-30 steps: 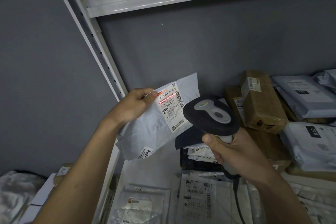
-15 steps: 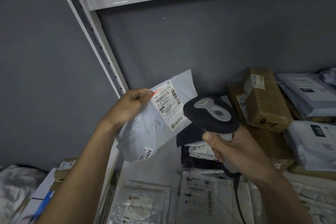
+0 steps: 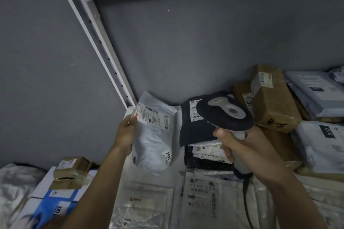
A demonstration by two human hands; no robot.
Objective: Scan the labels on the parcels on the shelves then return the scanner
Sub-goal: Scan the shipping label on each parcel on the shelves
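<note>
The left hand (image 3: 126, 132) is pinching the top corner of a soft grey plastic mailer bag (image 3: 154, 135), tipping its white label (image 3: 152, 117) up so it is easy to read. The right hand (image 3: 240, 147) is gripping the handle of the black and grey scanner gun (image 3: 224, 112), probably pointing it toward the parcels. The bag is sitting low by the white shelf post (image 3: 104, 48), beside a black parcel (image 3: 193, 128) waiting on the pile.
</note>
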